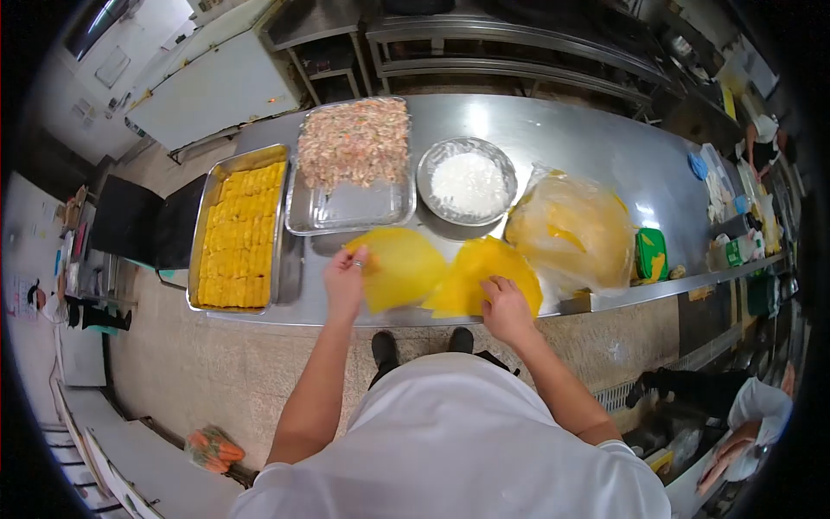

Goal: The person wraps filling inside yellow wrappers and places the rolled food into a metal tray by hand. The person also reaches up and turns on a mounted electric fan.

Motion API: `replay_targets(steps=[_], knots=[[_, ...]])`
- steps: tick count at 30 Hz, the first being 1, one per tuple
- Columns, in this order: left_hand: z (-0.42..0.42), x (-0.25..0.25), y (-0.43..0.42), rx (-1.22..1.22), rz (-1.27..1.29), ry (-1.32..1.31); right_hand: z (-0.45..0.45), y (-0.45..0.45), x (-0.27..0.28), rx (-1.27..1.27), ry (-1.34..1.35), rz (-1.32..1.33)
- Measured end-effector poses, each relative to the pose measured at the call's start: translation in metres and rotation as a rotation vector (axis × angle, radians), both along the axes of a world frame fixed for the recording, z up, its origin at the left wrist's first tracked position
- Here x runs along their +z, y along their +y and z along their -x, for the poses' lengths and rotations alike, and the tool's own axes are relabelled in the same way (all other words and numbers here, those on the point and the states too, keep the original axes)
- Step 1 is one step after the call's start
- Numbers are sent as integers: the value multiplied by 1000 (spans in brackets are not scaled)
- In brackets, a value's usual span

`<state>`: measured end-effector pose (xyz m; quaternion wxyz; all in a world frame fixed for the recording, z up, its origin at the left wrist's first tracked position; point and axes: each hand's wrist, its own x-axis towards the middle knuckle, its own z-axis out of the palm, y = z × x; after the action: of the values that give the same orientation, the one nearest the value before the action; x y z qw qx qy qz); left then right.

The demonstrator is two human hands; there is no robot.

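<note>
My left hand pinches the edge of a thin yellow sheet, which hangs slightly blurred over the table's near edge. My right hand rests with its fingertips on a second yellow sheet lying on the steel table. Beyond them, a metal tray holds a chopped, pinkish filling. A round metal bowl contains white powder or paste. At the left, a deep tray is packed with yellow rolls. A clear plastic bag with more yellow sheets is at right.
A green container stands beside the bag, near a raised metal edge. Steel shelving runs behind the table. Other people are at the far right. A bag of carrots lies on the floor.
</note>
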<state>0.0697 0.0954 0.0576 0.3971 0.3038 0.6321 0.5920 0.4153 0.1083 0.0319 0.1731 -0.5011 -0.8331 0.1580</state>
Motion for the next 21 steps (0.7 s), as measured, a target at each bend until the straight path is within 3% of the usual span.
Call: replay_targets(steps=[3, 6, 9, 11, 13, 16, 21], knots=[[56, 37, -16, 104, -191, 106, 7, 3, -14, -88, -273, 85], [90, 64, -38, 123, -273, 489, 7, 6, -16, -181, -274, 68], [98, 46, -47, -32, -438, 887, 2, 13, -22, -253, -371, 61], [80, 35, -54, -257, -286, 890, 12, 14, -20, -298, -403, 21], [63, -8, -55, -494, -51, 857, 27, 14, -10, -342, -380, -47], [58, -36, -66, -599, 33, 970, 62, 8, 11, -308, -237, -136], [112, -51, -79, -459, 45, 1084, 145, -18, 25, -199, 47, -88]])
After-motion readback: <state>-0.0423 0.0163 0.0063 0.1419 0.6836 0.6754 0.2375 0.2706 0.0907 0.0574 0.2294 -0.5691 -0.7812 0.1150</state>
